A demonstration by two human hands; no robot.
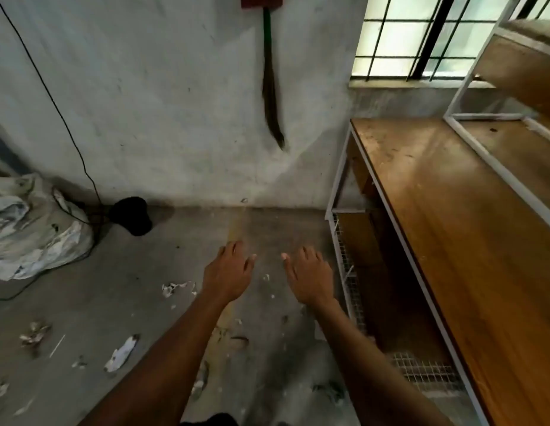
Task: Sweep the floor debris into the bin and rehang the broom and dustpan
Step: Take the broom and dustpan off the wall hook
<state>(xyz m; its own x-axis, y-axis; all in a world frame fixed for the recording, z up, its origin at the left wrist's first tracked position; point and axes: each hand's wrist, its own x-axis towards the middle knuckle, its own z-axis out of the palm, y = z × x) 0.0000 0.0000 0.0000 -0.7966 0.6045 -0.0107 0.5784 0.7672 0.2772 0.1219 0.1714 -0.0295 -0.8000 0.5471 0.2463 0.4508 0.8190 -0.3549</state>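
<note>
While the broom (pixel 271 96) hangs well beyond, both hands' fingers (pixel 236 250) spread, holding nothing.

The wall (pixel 163 96) ahead of the hands is bare grey plaster, stained and scuffed. A thin black cable (pixel 49 96) runs down it, ahead and to the left. The floor (pixel 267 229) beneath the hands is grey concrete. To the right stands a wooden table (pixel 452 229) on a white metal frame with wire mesh below. A white-framed shelf unit (pixel 495 75) sits on the table. A barred window (pixel 421 35), ahead and to the right, admits daylight.
</note>
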